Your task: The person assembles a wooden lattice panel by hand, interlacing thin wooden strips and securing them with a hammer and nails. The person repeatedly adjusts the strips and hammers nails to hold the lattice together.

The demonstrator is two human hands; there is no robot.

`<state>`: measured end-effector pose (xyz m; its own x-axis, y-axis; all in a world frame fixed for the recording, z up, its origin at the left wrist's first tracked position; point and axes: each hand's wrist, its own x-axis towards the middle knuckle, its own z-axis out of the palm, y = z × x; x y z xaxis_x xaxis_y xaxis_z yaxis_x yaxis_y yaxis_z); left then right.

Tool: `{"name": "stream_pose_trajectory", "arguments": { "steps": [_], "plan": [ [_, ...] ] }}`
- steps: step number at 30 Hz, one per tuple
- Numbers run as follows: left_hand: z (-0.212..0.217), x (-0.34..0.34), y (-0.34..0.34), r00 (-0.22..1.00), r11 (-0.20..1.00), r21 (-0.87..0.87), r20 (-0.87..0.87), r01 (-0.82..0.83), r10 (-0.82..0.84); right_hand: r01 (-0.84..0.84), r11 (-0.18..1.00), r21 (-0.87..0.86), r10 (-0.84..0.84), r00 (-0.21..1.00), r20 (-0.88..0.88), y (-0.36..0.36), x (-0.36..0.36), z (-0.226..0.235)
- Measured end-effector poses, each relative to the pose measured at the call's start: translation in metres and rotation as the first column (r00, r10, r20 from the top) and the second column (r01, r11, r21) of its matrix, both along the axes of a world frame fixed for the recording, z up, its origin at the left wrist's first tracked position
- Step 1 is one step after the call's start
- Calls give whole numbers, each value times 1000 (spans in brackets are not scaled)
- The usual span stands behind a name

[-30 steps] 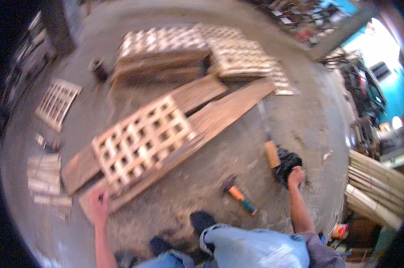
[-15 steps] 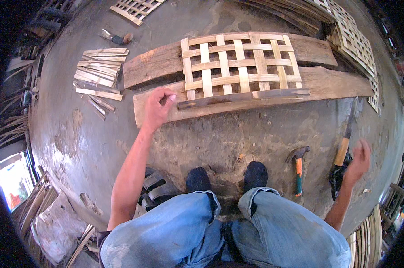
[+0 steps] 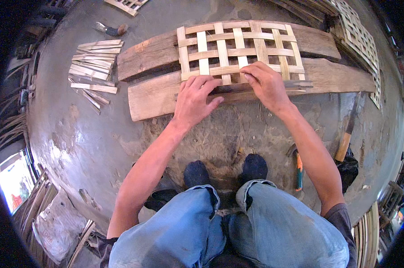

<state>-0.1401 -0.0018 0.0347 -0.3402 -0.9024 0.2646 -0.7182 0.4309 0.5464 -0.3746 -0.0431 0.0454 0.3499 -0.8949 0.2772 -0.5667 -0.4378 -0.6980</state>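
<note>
A lattice panel (image 3: 261, 51) woven from pale, flat bamboo-like slats lies across two rough wooden boards (image 3: 152, 100). Along its near edge runs a dark stick (image 3: 231, 88). My left hand (image 3: 193, 99) is at the panel's near left corner, its fingers stretched over the stick and its thumb spread away. My right hand (image 3: 270, 89) is bent over the near edge, thumb and fingers closed on the panel at the lowest cross slat. The fingers partly hide the stick and the slat ends there.
Loose pale slats (image 3: 94, 60) lie left of the boards, near a brown-handled tool (image 3: 114, 30). A hammer (image 3: 299, 172) and a long blade with a wooden handle (image 3: 343, 145) lie at right. More woven panels (image 3: 356, 42) are stacked at the far right. My feet (image 3: 196, 174) are in front.
Both hands have come to the panel's near edge: the left moved right from the boards' left end, the right came up from beside the blade. The view has shifted slightly.
</note>
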Motion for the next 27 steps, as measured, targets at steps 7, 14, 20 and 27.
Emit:
{"name": "stream_pose_trajectory", "arguments": {
  "steps": [7,14,20,27],
  "plan": [
    [-24,-2,0,997,999,-12,-66,-32,31,24,1000,-8,-24,1000,0,9,-7,-20],
    [-32,-4,-1,998,997,-62,-51,-48,45,60,997,-49,-58,998,38,13,-4,-27],
    [-31,-6,0,998,996,-76,-33,-54,51,63,996,-64,-62,998,17,16,-4,-24],
    [-33,-5,1,998,994,-94,-28,-51,49,48,994,-95,-47,999,11,15,-3,-25]
  ]
}}
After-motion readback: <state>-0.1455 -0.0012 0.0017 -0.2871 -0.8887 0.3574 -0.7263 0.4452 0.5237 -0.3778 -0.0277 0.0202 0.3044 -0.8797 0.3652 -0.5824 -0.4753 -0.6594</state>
